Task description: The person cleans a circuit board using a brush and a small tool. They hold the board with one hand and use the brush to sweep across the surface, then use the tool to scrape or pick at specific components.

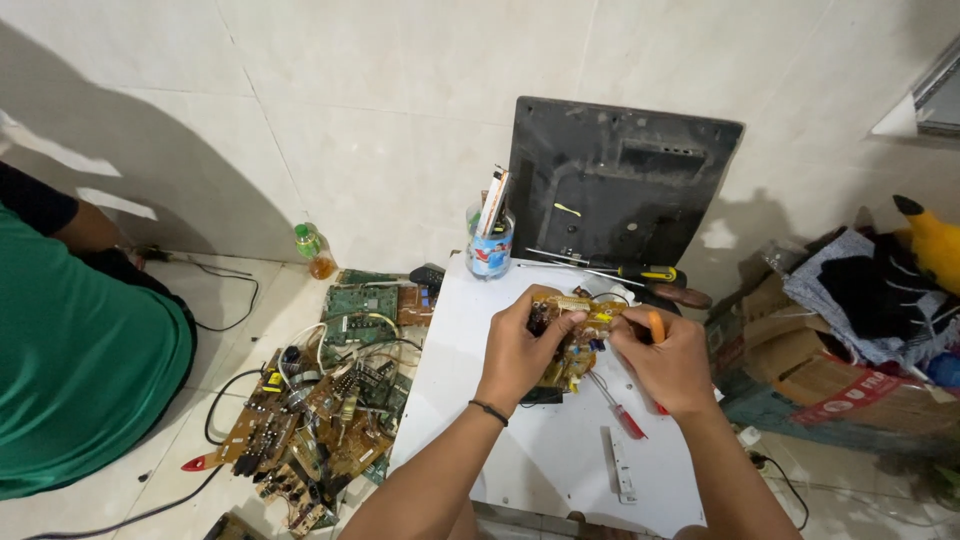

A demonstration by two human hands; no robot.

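Circuit board (575, 335) held up w/ both hands over white tabletop (540, 450).
Left hand (520, 350) grips board's 9 o'clock edge, fingers curled shut on it; right hand (670, 360) pinches its 3 o'clock side, orange tool handle (656, 326) tucked in fingers. Red screwdriver (615, 405) lies on top just below, at 6. Pile of boards (320, 400) on floor at 9; plastic jar (490, 245) at 11; black panel (615, 185) leans on wall at 12.

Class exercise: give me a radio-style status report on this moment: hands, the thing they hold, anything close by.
Both hands on the brown circuit board: left hand grips its edge, right hand holds an orange tool at it. Red-handled screwdriver lies on white table beneath.
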